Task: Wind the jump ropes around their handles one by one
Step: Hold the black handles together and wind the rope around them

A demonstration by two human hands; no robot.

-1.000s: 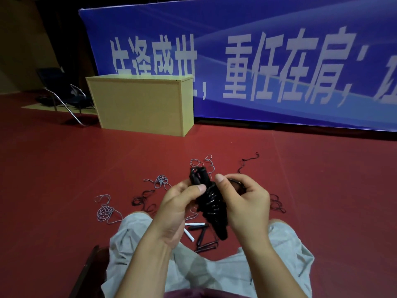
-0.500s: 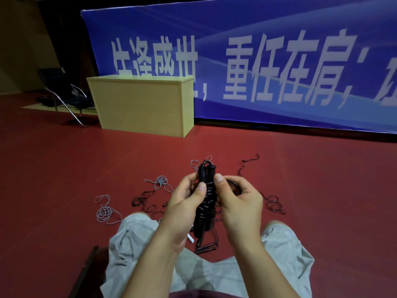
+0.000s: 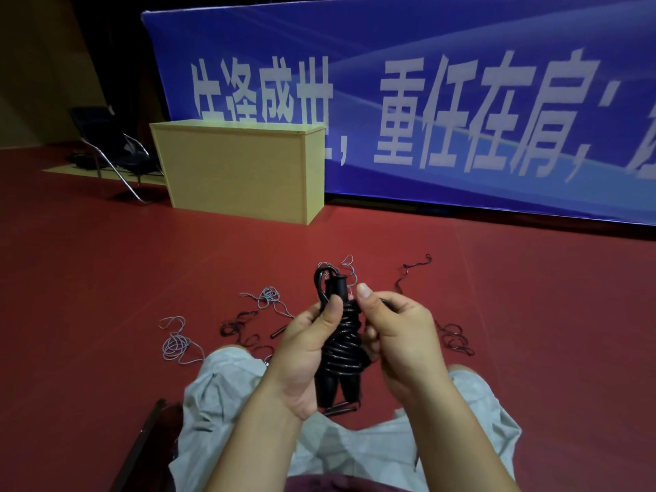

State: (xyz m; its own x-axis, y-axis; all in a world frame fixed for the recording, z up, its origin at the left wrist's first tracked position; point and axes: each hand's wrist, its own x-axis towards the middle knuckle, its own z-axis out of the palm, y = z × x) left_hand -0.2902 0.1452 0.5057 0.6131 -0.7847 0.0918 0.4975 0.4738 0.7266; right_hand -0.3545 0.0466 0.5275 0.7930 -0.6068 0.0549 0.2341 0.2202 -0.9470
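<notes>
Black jump rope (image 3: pixel 341 344), wound round its handles, sits half-hidden, left hand (image 3: pixel 305 353) and right hand (image 3: pixel 397 335) gripping it.

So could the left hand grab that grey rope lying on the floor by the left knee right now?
Probably not yet. The left hand is gripping the black jump rope, so it is busy. Nothing blocks the grey rope on the floor, but it looks like a lean forward.
</notes>
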